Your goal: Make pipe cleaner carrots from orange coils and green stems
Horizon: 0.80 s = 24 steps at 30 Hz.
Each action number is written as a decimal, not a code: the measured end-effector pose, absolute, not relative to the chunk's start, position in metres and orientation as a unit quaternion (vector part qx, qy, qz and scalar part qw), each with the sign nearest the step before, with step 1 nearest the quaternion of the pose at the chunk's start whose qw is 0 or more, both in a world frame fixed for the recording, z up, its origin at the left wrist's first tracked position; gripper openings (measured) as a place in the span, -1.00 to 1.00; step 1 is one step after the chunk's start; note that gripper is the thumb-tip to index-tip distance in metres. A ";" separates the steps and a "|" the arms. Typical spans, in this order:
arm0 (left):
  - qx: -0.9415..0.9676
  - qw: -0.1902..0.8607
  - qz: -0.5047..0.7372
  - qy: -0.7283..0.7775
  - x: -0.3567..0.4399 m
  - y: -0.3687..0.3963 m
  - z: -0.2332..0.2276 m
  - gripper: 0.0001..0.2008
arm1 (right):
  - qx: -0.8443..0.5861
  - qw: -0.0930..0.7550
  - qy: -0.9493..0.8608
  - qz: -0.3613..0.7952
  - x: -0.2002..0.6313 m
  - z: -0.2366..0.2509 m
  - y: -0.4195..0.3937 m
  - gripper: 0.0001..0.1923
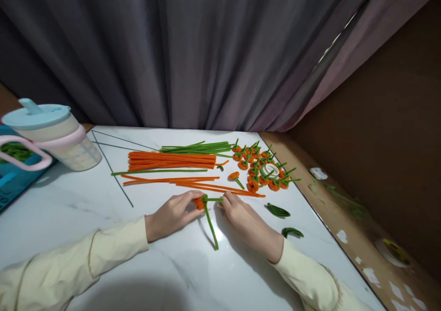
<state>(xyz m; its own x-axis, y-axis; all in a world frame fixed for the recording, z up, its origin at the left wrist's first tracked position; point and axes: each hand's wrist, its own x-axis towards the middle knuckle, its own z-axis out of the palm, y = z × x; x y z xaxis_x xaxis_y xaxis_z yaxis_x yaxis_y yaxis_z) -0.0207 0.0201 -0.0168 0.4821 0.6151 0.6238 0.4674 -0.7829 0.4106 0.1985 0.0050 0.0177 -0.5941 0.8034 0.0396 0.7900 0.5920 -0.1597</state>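
Pumpkin (199, 203) pinched in left hand (177, 213).
Right hand (241, 214) grips its green strand (214, 200), three o'clock; more pumpkins (254, 169) at two o'clock.

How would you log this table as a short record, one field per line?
Left hand: holding small orange piece
Right hand: pinching green stem on that piece
Strips: orange bundle, green bundle behind it
Cluster: orange pieces with green stems, white ring among them
Cup: lidded, pink handle
Backdrop: gray curtain
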 end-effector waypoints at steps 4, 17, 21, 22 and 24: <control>0.848 0.069 0.406 0.333 -0.022 0.027 -0.020 -0.74 | -0.421 0.113 -0.876 0.208 0.204 0.026 0.018 -0.80; 0.867 0.001 0.412 0.280 -0.021 0.032 -0.019 -0.69 | -0.336 0.210 -0.517 0.759 0.186 0.043 0.030 -0.45; 0.873 -0.006 0.415 0.257 -0.022 0.032 -0.018 -0.70 | -0.354 0.216 -0.477 0.775 0.186 0.032 0.030 -0.34; 0.873 -0.011 0.417 0.252 -0.023 0.032 -0.017 -0.70 | -0.357 0.212 -0.476 0.775 0.186 0.031 0.030 -0.35; 0.874 -0.025 0.418 0.246 -0.022 0.032 -0.015 -0.72 | -0.365 0.214 -0.478 0.770 0.185 0.028 0.029 -0.39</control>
